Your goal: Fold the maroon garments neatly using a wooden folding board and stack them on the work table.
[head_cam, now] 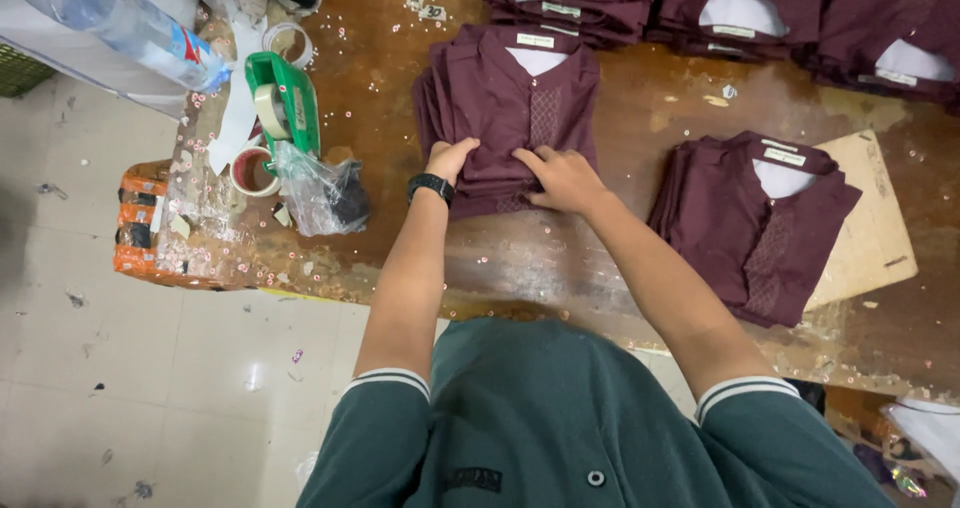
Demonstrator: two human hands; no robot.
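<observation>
Standing by the worn wooden table (640,258), I see pale rectangular labels at each shirt's collar, a small white tag (425,8) near the far edge, and a clear plastic bag (320,193) beside a green tape dispenser (285,103). The folded maroon shirt (510,98) lies mid-table (embroidered panel down its front, white card in the neck). The left hand (450,158), a black watch (431,185) on its wrist, curls its fingers over the shirt's near hem; the right hand (562,178) presses down with fingers together on that same edge. Another folded shirt (750,223) rests on a cardboard sheet (870,228) to the right, and stacks of shirts (740,8) line the far side.
</observation>
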